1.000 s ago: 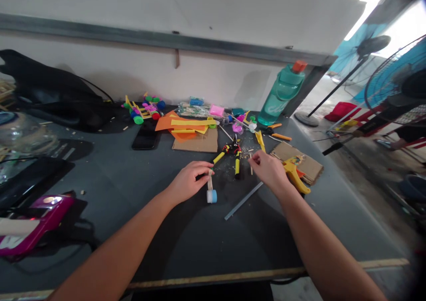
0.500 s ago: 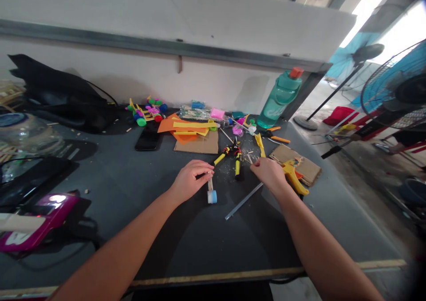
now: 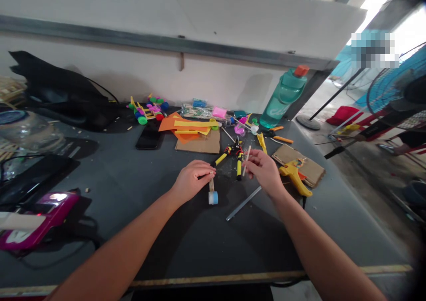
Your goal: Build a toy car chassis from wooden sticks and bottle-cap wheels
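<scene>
Both my hands are working close together above a dark worktop (image 3: 186,247).
My right hand (image 3: 264,172) is pinching a thin wooden stick (image 3: 246,161) upright, fingers narrow, beside yellow-handled snips (image 3: 238,170); my left hand (image 3: 192,182) is gripping a short stick (image 3: 211,184) ending in a blue-and-white cap (image 3: 213,197). Unlike earlier, the thin stick is now raised.

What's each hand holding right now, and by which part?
The left hand pinches the top of a wooden stick with a blue cap at its lower end. The right hand pinches a thin wooden stick around its middle.
</scene>
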`<state>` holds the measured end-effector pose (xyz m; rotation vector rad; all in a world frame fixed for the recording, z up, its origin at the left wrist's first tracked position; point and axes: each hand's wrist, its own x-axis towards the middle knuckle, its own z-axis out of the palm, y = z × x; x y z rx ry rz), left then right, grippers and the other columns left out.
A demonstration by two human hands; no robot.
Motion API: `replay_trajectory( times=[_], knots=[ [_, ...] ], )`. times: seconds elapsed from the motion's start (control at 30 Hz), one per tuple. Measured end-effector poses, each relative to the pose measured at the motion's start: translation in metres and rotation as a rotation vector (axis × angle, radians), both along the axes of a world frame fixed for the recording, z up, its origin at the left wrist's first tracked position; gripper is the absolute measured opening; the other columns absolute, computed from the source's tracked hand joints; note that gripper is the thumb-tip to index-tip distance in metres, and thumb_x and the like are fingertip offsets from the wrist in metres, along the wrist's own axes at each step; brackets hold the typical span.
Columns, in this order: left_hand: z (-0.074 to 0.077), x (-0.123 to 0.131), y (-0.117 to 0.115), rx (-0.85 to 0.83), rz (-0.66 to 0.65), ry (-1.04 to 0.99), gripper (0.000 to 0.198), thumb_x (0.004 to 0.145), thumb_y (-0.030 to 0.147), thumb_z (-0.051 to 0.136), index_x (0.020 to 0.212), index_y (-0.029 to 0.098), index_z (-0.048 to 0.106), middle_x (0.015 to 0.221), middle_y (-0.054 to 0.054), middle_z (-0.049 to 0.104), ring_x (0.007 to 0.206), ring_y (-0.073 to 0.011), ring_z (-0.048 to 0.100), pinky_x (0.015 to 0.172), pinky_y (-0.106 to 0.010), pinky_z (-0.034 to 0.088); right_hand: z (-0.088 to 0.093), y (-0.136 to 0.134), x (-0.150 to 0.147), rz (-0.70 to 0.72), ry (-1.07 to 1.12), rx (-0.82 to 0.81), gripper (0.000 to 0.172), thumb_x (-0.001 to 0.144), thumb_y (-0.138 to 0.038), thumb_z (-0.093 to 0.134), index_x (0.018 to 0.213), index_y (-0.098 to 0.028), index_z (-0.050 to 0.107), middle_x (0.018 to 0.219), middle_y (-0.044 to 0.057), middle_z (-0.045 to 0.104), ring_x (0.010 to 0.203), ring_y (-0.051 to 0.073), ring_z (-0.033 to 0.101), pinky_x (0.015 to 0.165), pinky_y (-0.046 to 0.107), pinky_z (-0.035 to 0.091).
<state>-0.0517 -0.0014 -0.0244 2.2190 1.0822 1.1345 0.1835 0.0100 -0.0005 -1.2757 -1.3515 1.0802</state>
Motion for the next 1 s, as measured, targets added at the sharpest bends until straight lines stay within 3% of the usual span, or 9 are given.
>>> replay_trajectory(
  times=[0.1, 0.27, 0.53, 1.0],
  knots=[
    [-0.001, 0.001, -0.001, 0.001, 0.012, 0.009, 0.014, 0.084, 0.025, 0.058, 0.086, 0.023, 0.072, 0.089, -0.003, 0.073, 0.092, -0.0189, 0.062, 0.084, -0.036, 0.05, 0.004, -0.008, -0.01, 0.139, 0.269, -0.126, 0.027, 0.069, -0.027, 0.066, 0.092, -0.019, 0.053, 0.071, 0.0, 0.064, 0.056, 0.011, 0.056, 0.043, 0.018, 0.042],
    [-0.002, 0.001, -0.001, 0.03, 0.009, 0.03, 0.016, 0.085, 0.028, 0.057, 0.088, 0.023, 0.071, 0.091, -0.004, 0.072, 0.093, -0.0194, 0.062, 0.084, -0.037, 0.05, 0.001, -0.013, -0.016, 0.23, 0.466, -0.229, 0.021, 0.078, -0.038, 0.063, 0.083, -0.018, 0.058, 0.082, 0.005, 0.066, 0.066, 0.014, 0.061, 0.05, 0.021, 0.047],
    [0.003, -0.001, -0.004, 0.052, 0.025, 0.042, 0.018, 0.082, 0.027, 0.06, 0.098, 0.022, 0.068, 0.096, -0.007, 0.069, 0.097, -0.0205, 0.06, 0.086, -0.039, 0.049, 0.0, -0.012, -0.017, 0.191, 0.531, -0.176, 0.018, 0.078, -0.037, 0.066, 0.078, -0.018, 0.065, 0.061, -0.003, 0.051, 0.056, 0.008, 0.048, 0.052, 0.019, 0.043],
    [0.025, -0.002, -0.016, 0.113, -0.059, 0.059, 0.03, 0.081, 0.024, 0.06, 0.111, 0.021, 0.061, 0.107, -0.008, 0.065, 0.111, -0.0244, 0.053, 0.096, -0.044, 0.043, 0.003, -0.02, -0.024, 0.236, 0.581, -0.193, 0.012, 0.074, -0.029, 0.07, 0.081, -0.02, 0.067, 0.064, -0.003, 0.057, 0.056, 0.007, 0.051, 0.053, 0.018, 0.043]
  ],
)
